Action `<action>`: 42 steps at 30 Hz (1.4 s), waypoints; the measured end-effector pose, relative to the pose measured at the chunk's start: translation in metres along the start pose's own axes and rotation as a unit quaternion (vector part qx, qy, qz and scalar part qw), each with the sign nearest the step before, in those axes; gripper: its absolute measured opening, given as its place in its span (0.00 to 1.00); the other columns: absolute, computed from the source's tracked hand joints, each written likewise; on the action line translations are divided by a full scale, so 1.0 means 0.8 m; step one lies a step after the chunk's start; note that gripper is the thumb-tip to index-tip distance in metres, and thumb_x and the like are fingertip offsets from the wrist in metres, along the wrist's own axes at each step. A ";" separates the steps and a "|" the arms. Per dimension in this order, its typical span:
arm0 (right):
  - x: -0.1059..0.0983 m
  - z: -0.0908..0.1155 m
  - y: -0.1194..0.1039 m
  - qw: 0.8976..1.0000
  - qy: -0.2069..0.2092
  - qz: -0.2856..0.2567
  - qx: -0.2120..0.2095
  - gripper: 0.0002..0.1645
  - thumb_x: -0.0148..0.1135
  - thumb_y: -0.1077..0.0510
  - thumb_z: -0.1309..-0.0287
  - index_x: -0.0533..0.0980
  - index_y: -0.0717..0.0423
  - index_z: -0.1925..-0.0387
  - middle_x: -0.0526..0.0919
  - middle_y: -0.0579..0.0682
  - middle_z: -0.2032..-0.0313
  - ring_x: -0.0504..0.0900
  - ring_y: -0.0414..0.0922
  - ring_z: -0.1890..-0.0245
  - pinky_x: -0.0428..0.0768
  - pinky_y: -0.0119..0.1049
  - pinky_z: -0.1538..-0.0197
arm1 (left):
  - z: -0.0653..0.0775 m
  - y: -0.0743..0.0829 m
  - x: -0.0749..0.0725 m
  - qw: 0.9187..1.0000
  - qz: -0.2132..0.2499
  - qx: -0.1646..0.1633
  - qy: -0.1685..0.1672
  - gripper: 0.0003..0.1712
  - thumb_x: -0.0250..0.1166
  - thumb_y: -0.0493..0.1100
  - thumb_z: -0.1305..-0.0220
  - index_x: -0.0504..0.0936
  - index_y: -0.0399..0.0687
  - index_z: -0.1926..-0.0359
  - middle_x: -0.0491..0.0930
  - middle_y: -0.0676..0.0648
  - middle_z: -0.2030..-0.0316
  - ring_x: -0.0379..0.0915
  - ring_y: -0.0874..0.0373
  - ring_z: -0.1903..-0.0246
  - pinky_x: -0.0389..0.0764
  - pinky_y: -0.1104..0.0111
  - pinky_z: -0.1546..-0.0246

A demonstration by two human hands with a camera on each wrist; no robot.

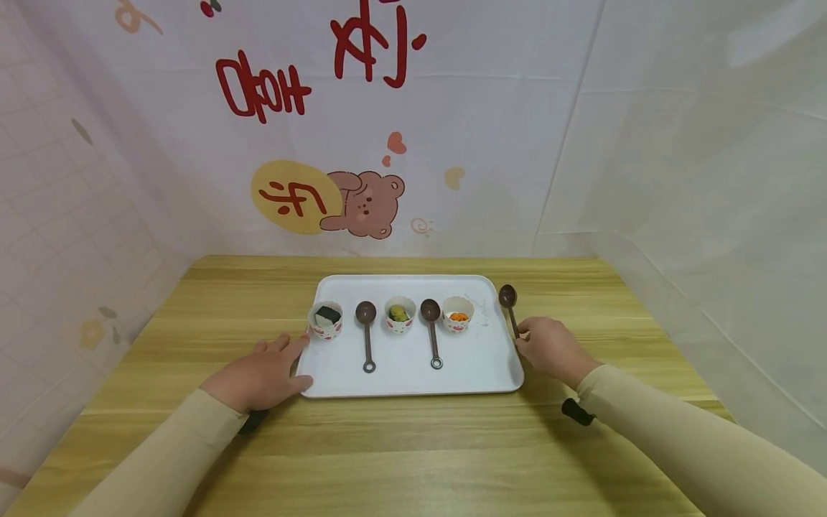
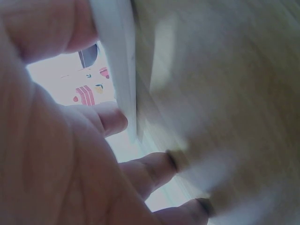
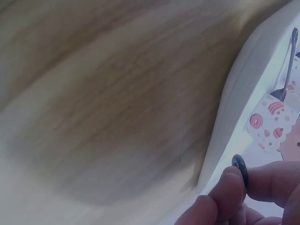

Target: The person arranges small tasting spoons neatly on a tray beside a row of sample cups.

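Observation:
My right hand (image 1: 554, 349) pinches the handle end of a brown spoon (image 1: 508, 296) at the right edge of a white tray (image 1: 400, 379). In the right wrist view the handle's dark end (image 3: 240, 170) shows between thumb and finger. At the tray's left edge, my left hand (image 1: 263, 375) touches the rim with fingers spread. Two more brown spoons, one left (image 1: 366, 313) and one right (image 1: 430, 311), lie on the tray. Between and beside them stand three patterned paper cups: one with a white-and-black piece (image 1: 326, 316), one with green pieces (image 1: 398, 314), one with orange bits (image 1: 458, 317).
The tray lies on a wooden table (image 1: 413, 452). Behind it hangs a white cloth (image 1: 504, 129) printed with red characters and a bear, and pale cloth (image 1: 717, 215) also closes off the right side.

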State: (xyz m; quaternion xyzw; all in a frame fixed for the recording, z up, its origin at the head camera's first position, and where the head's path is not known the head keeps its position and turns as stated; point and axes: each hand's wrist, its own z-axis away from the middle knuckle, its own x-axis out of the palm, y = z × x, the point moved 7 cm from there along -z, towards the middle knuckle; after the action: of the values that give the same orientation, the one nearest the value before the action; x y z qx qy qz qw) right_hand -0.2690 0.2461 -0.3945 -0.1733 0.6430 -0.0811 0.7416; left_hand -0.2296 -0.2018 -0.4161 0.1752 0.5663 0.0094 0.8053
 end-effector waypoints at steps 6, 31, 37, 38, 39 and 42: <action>0.007 0.001 -0.006 1.000 -0.007 -0.016 0.008 0.16 0.63 0.62 0.31 0.83 0.70 0.48 0.91 0.60 0.59 0.85 0.43 0.67 0.81 0.34 0.68 | 0.000 -0.001 0.001 1.000 -0.002 -0.001 0.001 0.48 0.62 0.62 0.29 0.60 0.42 0.18 0.55 0.22 0.22 0.49 0.11 0.28 0.67 0.27 0.36; 0.025 -0.001 -0.023 1.000 -0.014 -0.020 0.005 0.13 0.64 0.62 0.32 0.85 0.66 0.51 0.91 0.57 0.61 0.85 0.44 0.67 0.83 0.35 0.69 | 0.000 0.001 -0.001 1.000 -0.003 0.007 0.007 0.48 0.63 0.62 0.29 0.60 0.42 0.19 0.56 0.22 0.23 0.49 0.11 0.28 0.66 0.26 0.36; 0.026 0.000 -0.028 1.000 -0.016 -0.016 0.003 0.13 0.64 0.62 0.32 0.85 0.66 0.52 0.91 0.57 0.62 0.85 0.44 0.67 0.83 0.35 0.69 | 0.000 0.001 0.000 1.000 -0.004 0.006 0.007 0.49 0.62 0.62 0.29 0.59 0.42 0.18 0.56 0.22 0.23 0.49 0.12 0.28 0.66 0.27 0.35; 0.026 0.000 -0.029 1.000 -0.016 -0.014 0.002 0.13 0.64 0.62 0.32 0.85 0.66 0.52 0.90 0.57 0.62 0.85 0.44 0.67 0.83 0.35 0.69 | 0.000 0.000 0.000 1.000 -0.004 0.006 0.006 0.49 0.62 0.62 0.29 0.59 0.42 0.18 0.56 0.22 0.23 0.49 0.12 0.28 0.66 0.27 0.35; 0.026 0.000 -0.029 1.000 -0.017 -0.013 0.002 0.13 0.64 0.62 0.32 0.85 0.66 0.52 0.90 0.57 0.62 0.85 0.43 0.67 0.83 0.35 0.69 | 0.000 0.000 0.000 1.000 -0.004 0.006 0.006 0.49 0.62 0.62 0.29 0.59 0.42 0.18 0.56 0.22 0.23 0.49 0.11 0.28 0.66 0.27 0.35; 0.028 0.001 -0.031 1.000 -0.017 -0.009 -0.001 0.12 0.65 0.62 0.32 0.85 0.66 0.52 0.90 0.56 0.62 0.85 0.43 0.68 0.83 0.35 0.69 | 0.000 0.000 0.000 1.000 -0.004 0.005 0.006 0.48 0.62 0.62 0.29 0.59 0.42 0.18 0.55 0.22 0.23 0.49 0.12 0.28 0.66 0.27 0.35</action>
State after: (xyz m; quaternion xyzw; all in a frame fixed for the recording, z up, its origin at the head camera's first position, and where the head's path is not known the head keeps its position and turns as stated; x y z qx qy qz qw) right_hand -0.2625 0.2154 -0.4059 -0.1810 0.6288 -0.0837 0.7515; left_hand -0.2297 -0.2017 -0.4165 0.1767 0.5719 0.0042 0.8010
